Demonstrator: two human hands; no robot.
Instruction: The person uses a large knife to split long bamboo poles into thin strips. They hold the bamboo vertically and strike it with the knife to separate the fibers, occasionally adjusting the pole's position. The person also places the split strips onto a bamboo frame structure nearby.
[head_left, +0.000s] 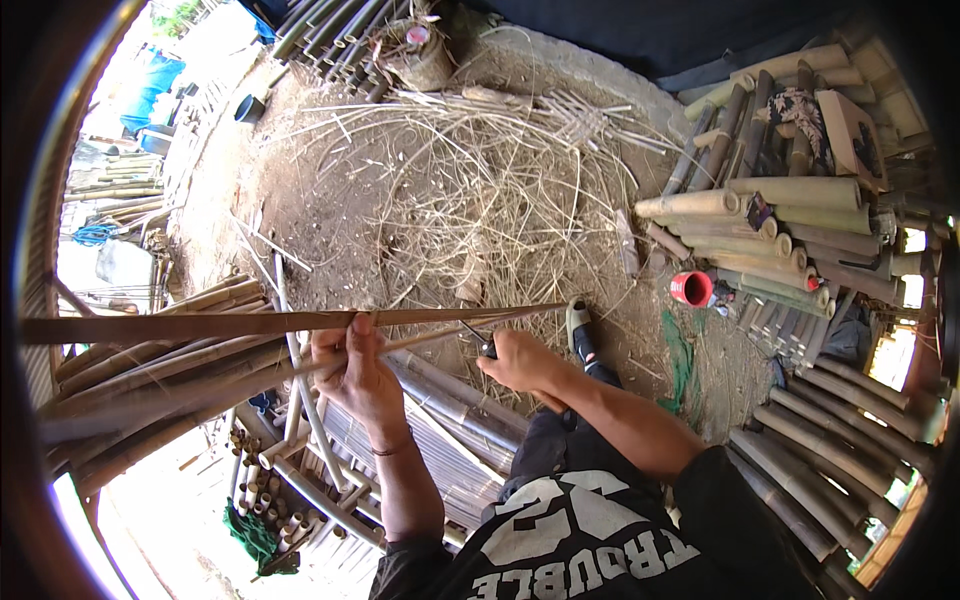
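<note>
Left hand [358, 372] pinching a long bamboo strip [250, 324] at centre frame.
Right hand [520, 360], fingers closed around a dark-handled knife [481, 343], meets the strip's split end; a red cup [692, 288] sits at right.

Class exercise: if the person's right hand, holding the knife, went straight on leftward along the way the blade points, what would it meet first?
Probably the left hand, which grips the long bamboo strip just beyond the knife held in the right hand. Depth is unclear, so the blade may be working into the strip itself.

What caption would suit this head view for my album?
Left hand grips a long bamboo strip while the right hand holds a knife to it.
</note>
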